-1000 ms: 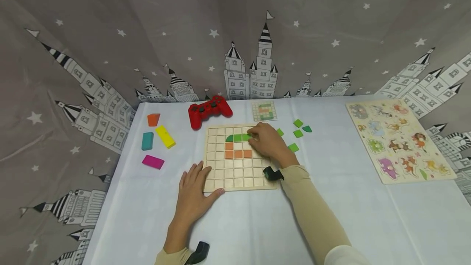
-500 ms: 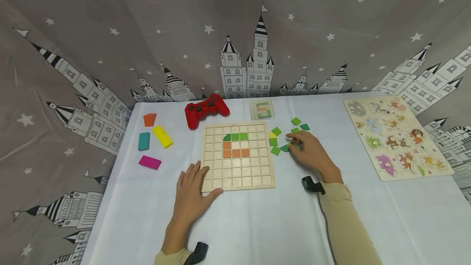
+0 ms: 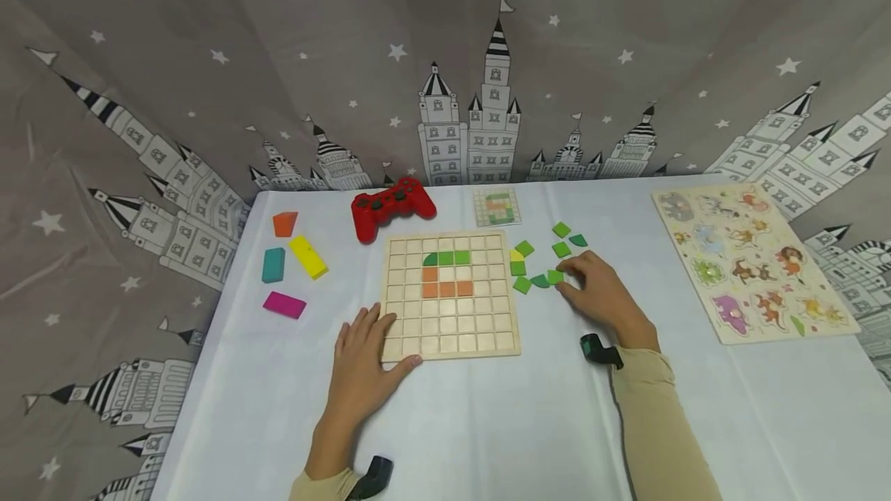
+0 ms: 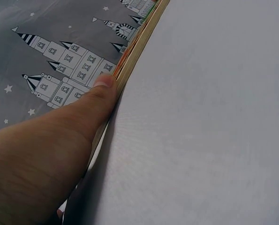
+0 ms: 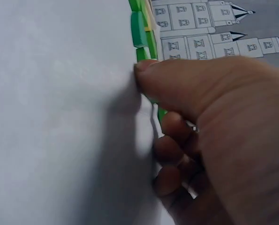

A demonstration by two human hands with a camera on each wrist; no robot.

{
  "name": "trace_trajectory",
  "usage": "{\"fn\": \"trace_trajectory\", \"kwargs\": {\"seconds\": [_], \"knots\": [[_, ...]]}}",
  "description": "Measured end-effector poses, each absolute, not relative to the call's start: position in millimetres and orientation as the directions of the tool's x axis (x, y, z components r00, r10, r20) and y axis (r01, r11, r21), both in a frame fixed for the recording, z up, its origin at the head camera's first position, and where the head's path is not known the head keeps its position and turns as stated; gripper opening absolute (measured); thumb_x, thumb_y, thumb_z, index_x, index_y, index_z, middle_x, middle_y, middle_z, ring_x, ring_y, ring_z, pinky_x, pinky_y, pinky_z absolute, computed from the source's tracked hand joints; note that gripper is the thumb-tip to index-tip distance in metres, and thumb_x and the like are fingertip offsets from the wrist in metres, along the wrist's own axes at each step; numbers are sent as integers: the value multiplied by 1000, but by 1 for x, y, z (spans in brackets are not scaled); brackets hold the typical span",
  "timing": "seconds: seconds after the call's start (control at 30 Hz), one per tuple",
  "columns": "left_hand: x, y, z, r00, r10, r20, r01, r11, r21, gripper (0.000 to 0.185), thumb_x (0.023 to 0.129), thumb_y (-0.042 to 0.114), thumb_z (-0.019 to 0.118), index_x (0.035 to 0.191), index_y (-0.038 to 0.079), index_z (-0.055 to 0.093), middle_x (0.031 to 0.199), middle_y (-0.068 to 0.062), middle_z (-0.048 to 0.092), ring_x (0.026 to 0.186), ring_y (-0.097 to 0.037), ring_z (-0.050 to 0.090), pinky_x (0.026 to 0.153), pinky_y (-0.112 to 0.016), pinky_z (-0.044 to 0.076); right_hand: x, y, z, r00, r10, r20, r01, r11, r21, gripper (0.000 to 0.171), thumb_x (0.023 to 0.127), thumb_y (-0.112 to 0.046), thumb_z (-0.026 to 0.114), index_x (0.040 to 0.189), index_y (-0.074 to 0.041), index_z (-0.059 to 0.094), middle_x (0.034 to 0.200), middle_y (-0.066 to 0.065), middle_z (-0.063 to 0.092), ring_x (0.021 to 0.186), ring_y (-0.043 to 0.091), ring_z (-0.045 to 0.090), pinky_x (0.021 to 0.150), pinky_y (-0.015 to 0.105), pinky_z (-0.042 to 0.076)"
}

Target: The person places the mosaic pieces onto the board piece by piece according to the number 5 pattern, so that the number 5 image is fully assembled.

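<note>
A wooden grid board (image 3: 411, 331) lies mid-table, with green tiles (image 3: 454, 257) and orange tiles (image 3: 447, 290) set in its upper cells. At its lower left corner my left hand (image 3: 365, 369) rests with fingers spread, the thumb along the near edge. My right hand (image 3: 602, 296) is right of the board, thumb and index finger pinching a green square tile (image 3: 554, 277) on the tablecloth. A dark green curved tile (image 3: 539, 281) lies just left of it. In the right wrist view the thumb (image 5: 160, 77) covers part of the green tile (image 5: 142, 54).
Several loose green tiles (image 3: 561, 249) and a yellow piece (image 3: 516, 255) lie by the board. Behind it are a pattern card (image 3: 480, 215) and a red game controller (image 3: 393, 207). Coloured blocks (image 3: 308, 257) stand left; an animal puzzle board (image 3: 755, 253) lies right.
My right hand has left the board, where it was at a green tile in the upper row, and moved right to the loose tiles. The left hand stays at the corner.
</note>
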State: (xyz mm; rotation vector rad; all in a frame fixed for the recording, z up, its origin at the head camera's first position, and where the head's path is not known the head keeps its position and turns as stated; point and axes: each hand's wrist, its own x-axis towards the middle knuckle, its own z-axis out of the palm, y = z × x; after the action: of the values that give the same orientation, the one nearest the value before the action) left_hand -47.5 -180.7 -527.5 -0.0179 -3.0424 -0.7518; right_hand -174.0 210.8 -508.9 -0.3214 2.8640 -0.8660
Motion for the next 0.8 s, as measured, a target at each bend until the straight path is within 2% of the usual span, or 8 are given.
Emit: {"fn": "trace_trajectory", "kwargs": {"seconds": [0.37,0.6,0.8], "knots": [[-48,-181,-527,-1000,14,15,19,884,467,87,81,61,76,148,12,50,164,-16,36,156,-38,23,126,-63,12,-174,213,-509,-974,-212,-77,-138,830,-541,36,94,-23,74,124,-4,68,112,11,60,96,24,53,90,42,48],[-49,-181,-527,-1000,17,20,25,885,465,87,81,62,75,148,12,51,163,-16,36,155,-38,23,126,-63,12,-174,215,-509,-980,-197,-16,-153,806,-572,35,94,-22,72,123,-2,68,107,11,59,92,24,52,84,40,47],[-48,-181,-526,-1000,11,9,14,886,463,87,81,62,75,148,12,50,164,-16,35,156,-38,23,126,-62,12,-175,209,-511,-981,-194,-1,-158,803,-575,37,94,-24,73,123,-2,69,108,11,59,93,24,53,86,42,49]]}}
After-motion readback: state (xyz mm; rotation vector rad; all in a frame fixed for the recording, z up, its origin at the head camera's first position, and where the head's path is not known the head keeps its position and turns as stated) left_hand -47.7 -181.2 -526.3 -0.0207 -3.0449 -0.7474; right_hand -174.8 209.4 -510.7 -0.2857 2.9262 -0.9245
